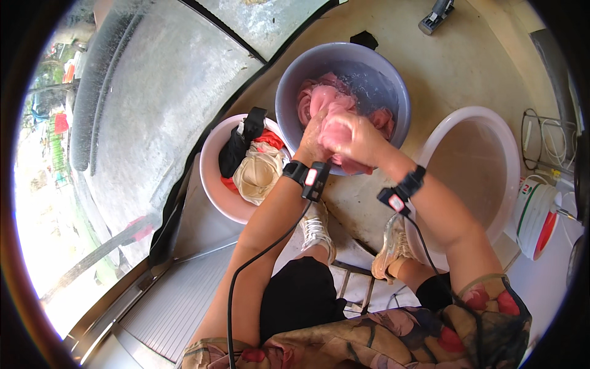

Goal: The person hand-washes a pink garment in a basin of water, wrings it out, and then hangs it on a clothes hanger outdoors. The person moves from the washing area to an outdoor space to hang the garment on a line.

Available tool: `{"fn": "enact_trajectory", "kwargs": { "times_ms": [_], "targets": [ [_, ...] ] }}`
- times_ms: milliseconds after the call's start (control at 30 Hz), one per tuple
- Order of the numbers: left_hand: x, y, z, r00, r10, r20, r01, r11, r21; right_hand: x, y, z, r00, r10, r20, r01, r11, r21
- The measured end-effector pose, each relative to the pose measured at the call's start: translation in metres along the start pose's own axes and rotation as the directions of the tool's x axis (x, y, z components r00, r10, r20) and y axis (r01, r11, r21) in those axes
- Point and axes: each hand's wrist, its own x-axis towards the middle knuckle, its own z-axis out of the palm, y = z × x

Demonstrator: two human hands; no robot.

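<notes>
Wet pink cloth (325, 99) lies bunched in a blue-grey plastic basin (286, 78), partly under water with bubbles on its surface (368, 87). My left hand (314, 138) grips a bundle of this cloth from the left, near the basin's front rim. Curled around the same bundle from the right is my right hand (362, 138). The two hands are close together, and a fold of the cloth hangs below them at the front rim. Each wrist bears a black strapped device with a cable.
Left of the basin, a pink tub (209, 177) holds black, red and cream garments (259, 175). A large white oval tub (511, 184) stands at right, beside a white bucket-like container (534, 217). Glass panels (179, 69) border the left. A dark device (435, 17) lies at the back.
</notes>
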Motion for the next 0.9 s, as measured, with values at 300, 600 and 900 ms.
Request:
{"fn": "enact_trajectory", "kwargs": {
  "times_ms": [300,600,900],
  "targets": [
    [0.002,-0.003,-0.006,0.984,0.017,-0.18,0.004,0.993,0.12,0.018,0.034,0.017,0.998,0.004,0.063,0.002,0.995,-0.099],
    [-0.011,0.024,0.006,0.957,0.281,-0.079,-0.286,0.956,-0.063,-0.013,0.03,-0.046,0.877,0.375,0.299,-0.466,0.814,0.347],
    [-0.004,-0.002,0.013,0.973,-0.067,0.22,0.068,0.998,0.002,0.039,0.06,-0.038,0.954,0.298,-0.036,-0.299,0.954,-0.024]
  ]
}}
